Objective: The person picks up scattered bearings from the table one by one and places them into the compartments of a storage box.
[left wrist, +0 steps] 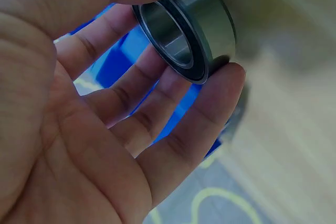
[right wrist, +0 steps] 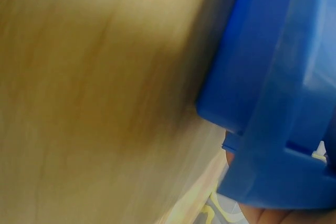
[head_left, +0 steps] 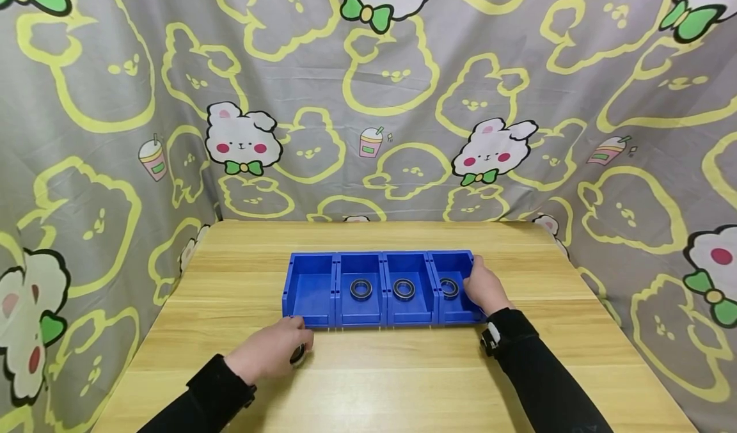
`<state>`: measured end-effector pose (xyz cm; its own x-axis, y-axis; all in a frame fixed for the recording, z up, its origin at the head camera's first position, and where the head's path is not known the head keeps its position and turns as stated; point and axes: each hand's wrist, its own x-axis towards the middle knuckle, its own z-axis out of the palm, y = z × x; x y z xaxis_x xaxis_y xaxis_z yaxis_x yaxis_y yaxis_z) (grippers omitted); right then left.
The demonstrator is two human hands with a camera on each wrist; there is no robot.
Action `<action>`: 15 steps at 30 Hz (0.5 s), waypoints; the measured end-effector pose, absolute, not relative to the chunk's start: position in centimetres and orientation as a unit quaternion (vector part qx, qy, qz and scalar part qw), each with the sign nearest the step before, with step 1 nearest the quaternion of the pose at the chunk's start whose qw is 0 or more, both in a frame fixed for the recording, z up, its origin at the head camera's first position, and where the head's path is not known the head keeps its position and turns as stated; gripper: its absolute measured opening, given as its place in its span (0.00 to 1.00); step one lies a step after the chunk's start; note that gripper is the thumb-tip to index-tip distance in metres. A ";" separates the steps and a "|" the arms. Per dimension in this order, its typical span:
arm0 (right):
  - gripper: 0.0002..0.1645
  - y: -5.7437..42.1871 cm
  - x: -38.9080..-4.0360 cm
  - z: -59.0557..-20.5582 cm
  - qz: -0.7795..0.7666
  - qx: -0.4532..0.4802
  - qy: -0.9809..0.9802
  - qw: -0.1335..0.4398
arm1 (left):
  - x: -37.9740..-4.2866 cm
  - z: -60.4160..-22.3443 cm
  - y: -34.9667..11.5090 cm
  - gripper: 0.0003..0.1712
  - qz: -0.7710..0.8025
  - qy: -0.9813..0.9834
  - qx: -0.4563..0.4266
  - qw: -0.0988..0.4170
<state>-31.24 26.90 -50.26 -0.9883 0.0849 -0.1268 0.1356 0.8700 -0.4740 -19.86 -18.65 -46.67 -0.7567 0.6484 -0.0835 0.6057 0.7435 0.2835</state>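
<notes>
A ball bearing is pinched between the thumb and fingertips of my left hand. This hand is just in front of the leftmost compartment of a row of blue bins. At the row's right end, my right hand grips the side wall of the last bin, and some of its fingers are hidden behind that wall. One bearing lies in the second bin from the left, another bearing in the third, and another bearing in the rightmost. The leftmost bin holds nothing.
The bins stand on a wood-grain table, whose far edge meets a grey patterned curtain. The curtain also hangs along the left and right sides. Dark wrist straps sit on both wrists.
</notes>
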 end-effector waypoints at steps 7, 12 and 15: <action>0.40 26.9 -31.3 -50.1 -0.245 0.056 0.967 0.045 | -22.3 -43.7 -18.2 0.17 0.099 0.929 0.353 0.039; 0.40 26.8 -31.3 -50.2 -0.245 0.052 0.967 0.043 | -24.9 -42.3 -17.7 0.14 0.081 0.932 0.351 0.030; 0.40 26.8 -31.2 -50.2 -0.246 0.052 0.967 0.043 | -26.5 -41.8 -17.1 0.14 0.070 0.937 0.340 0.046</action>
<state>-31.18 26.84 -50.21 -0.9910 0.0785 -0.1085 0.1208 0.8738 -0.4711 -26.55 -17.07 -41.79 -0.7643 0.6437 -0.0395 0.6308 0.7589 0.1621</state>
